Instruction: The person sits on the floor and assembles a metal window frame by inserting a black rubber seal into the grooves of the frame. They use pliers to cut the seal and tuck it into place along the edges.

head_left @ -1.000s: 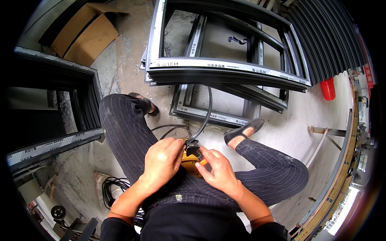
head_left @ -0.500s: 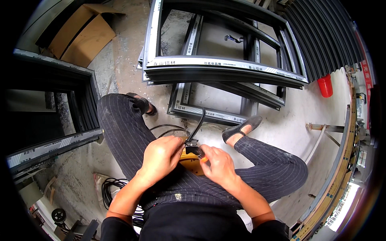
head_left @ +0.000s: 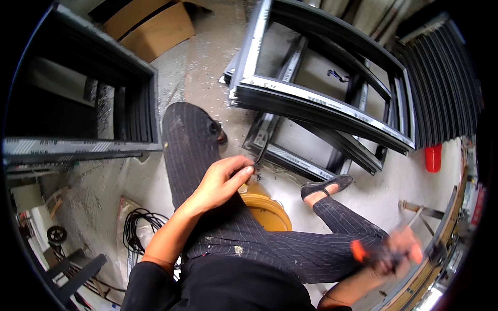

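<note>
My left hand [head_left: 226, 180] is closed, its thumb and fingers pinching a thin black strip [head_left: 261, 154] that rises away from the fingertips. Below that hand, between my legs, stands a round yellow bucket [head_left: 284, 222]. Off to the right, near my knee, my right hand [head_left: 403, 243] is smeared by motion. It is closed around a hand tool with orange handles [head_left: 359, 251]; the blur hides the exact kind of tool.
Dark window frames [head_left: 321, 98] lie stacked ahead, and more frames [head_left: 155, 114] stand at the left. A cardboard box [head_left: 158, 33] sits far left, a red bucket [head_left: 432, 158] at the right. Coiled black cable [head_left: 139, 228] lies near my left arm. Dark profiles [head_left: 441, 83] lean far right.
My right hand has swung from beside the left hand to the far right with the orange-handled tool. The black piece with metal between my hands no longer shows. My view has turned.
</note>
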Demonstrator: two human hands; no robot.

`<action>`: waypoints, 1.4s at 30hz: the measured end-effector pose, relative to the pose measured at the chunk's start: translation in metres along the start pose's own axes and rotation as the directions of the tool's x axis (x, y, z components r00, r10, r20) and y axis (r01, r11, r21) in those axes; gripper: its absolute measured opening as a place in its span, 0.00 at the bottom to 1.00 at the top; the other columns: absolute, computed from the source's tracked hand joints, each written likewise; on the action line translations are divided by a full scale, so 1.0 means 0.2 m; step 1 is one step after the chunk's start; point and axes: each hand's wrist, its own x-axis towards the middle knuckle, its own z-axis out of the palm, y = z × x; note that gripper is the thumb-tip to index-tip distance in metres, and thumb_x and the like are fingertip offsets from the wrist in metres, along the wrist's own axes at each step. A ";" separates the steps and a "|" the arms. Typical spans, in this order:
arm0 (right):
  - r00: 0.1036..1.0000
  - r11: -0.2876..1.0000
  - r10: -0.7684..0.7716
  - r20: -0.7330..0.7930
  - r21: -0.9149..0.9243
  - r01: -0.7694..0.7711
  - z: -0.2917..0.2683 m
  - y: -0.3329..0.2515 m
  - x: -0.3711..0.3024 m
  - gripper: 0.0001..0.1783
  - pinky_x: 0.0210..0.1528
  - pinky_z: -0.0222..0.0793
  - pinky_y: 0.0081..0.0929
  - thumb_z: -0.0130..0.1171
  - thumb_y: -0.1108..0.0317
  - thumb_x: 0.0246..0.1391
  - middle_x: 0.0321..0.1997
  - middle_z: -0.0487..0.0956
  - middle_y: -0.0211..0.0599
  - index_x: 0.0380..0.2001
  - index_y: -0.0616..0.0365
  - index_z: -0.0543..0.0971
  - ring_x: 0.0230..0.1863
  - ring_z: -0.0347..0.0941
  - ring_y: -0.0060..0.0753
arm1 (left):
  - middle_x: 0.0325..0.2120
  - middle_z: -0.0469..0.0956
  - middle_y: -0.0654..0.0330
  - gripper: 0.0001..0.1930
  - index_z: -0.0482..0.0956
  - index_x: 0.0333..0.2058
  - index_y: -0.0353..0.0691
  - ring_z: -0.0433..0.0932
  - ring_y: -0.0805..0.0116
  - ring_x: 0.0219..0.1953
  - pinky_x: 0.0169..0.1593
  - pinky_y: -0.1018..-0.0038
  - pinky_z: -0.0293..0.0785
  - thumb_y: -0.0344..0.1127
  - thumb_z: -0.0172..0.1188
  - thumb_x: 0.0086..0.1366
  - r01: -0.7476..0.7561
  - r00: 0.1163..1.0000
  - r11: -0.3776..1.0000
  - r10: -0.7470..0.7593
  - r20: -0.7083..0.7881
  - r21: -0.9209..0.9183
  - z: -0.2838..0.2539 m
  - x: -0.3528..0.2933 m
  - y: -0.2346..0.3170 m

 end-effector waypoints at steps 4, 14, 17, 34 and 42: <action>0.991 0.956 -0.027 -0.129 -0.292 -0.012 -0.08 0.00 -0.17 0.23 0.25 0.58 0.16 0.59 0.73 0.52 0.44 0.73 0.38 0.52 0.62 0.70 0.27 0.63 0.22 | 0.27 0.75 0.66 0.11 0.74 0.40 0.36 0.71 0.79 0.29 0.35 0.81 0.68 0.39 0.51 0.71 -0.022 0.989 0.971 -0.013 -0.144 -0.237 -0.05 0.08 -0.02; 0.955 0.812 0.164 -0.248 -0.515 -0.273 -0.15 0.23 -0.17 0.22 0.30 0.60 0.18 0.58 0.73 0.53 0.45 0.73 0.40 0.52 0.64 0.70 0.31 0.65 0.24 | 0.30 0.79 0.45 0.12 0.72 0.38 0.33 0.79 0.48 0.36 0.44 0.60 0.72 0.38 0.49 0.69 -0.193 0.857 0.715 0.456 -0.239 0.672 -0.10 0.98 -0.03; 0.950 0.797 0.191 -0.248 -0.526 -0.297 -0.18 0.25 -0.16 0.22 0.32 0.61 0.19 0.58 0.73 0.53 0.45 0.73 0.40 0.53 0.64 0.70 0.32 0.66 0.25 | 0.26 0.78 0.45 0.09 0.70 0.34 0.35 0.77 0.44 0.34 0.43 0.57 0.71 0.36 0.48 0.67 -0.166 0.849 0.509 0.509 -0.140 0.845 -0.10 1.17 -0.12; 0.888 0.733 0.345 -0.304 -0.504 -0.457 -0.36 0.28 -0.06 0.22 0.41 0.65 0.22 0.56 0.72 0.55 0.47 0.74 0.42 0.53 0.68 0.69 0.38 0.69 0.28 | 0.09 0.69 0.55 0.07 0.65 0.25 0.35 0.71 0.54 0.12 0.22 0.62 0.68 0.28 0.54 0.56 -0.337 0.787 0.371 0.616 0.042 0.865 0.50 0.81 -0.27; 0.901 0.738 0.318 -0.294 -0.521 -0.430 -0.38 0.24 0.00 0.22 0.46 0.67 0.24 0.55 0.71 0.56 0.48 0.75 0.43 0.53 0.69 0.69 0.41 0.71 0.30 | 0.09 0.71 0.53 0.06 0.67 0.23 0.37 0.73 0.54 0.13 0.27 0.63 0.70 0.29 0.55 0.55 -0.288 0.805 0.460 0.592 -0.048 0.840 0.72 0.98 -0.29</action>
